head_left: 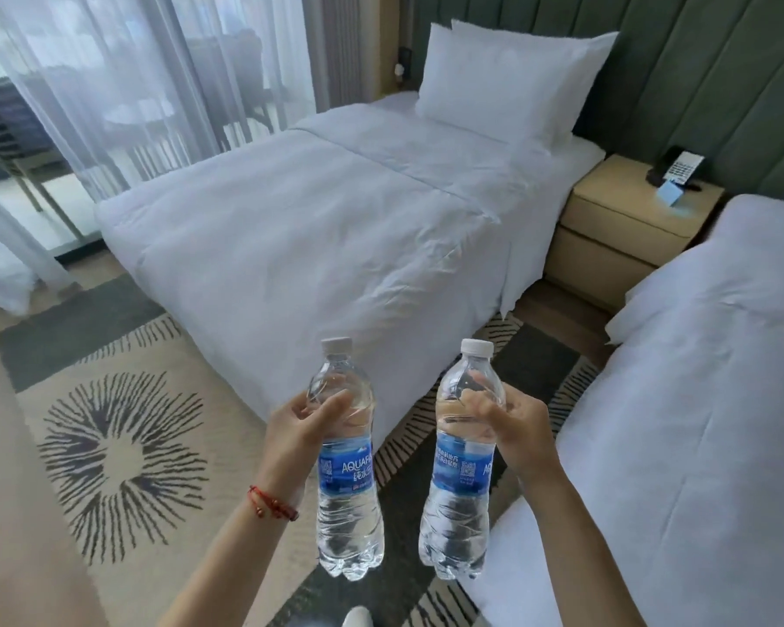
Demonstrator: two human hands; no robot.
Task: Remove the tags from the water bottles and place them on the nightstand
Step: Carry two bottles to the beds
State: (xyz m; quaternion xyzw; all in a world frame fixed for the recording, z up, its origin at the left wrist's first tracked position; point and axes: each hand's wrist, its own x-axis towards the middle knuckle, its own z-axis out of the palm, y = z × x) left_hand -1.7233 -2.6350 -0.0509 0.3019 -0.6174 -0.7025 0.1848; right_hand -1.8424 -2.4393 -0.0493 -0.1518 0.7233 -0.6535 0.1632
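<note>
Two bottles held upright, side by side and apart, over the carpet (123, 450) near the foot of the left bed (318, 228). Left hand (297, 438) clamped round the left bottle (347, 472) just above its blue label (346, 466); right hand (519, 427) clamped round the upper body of the right bottle (460, 472), fingers curled across the front. White caps on both. No hanging tag to be made out on either neck; only the wrapped labels visible, so whether tags remain cannot be told. Nightstand (625, 219) far right, between the two beds, well apart from the bottles, bearing a phone (677, 167) and a small blue card (673, 194) at the back.

Step in hand, by the look of it: carrying, with placement not yet done. Next move calls for walking up the aisle between the beds, then setting both bottles down upright on the bare front part of the nightstand, clear of phone and card. Any tag left on a neck to be slipped off first, needing one hand freed.
</note>
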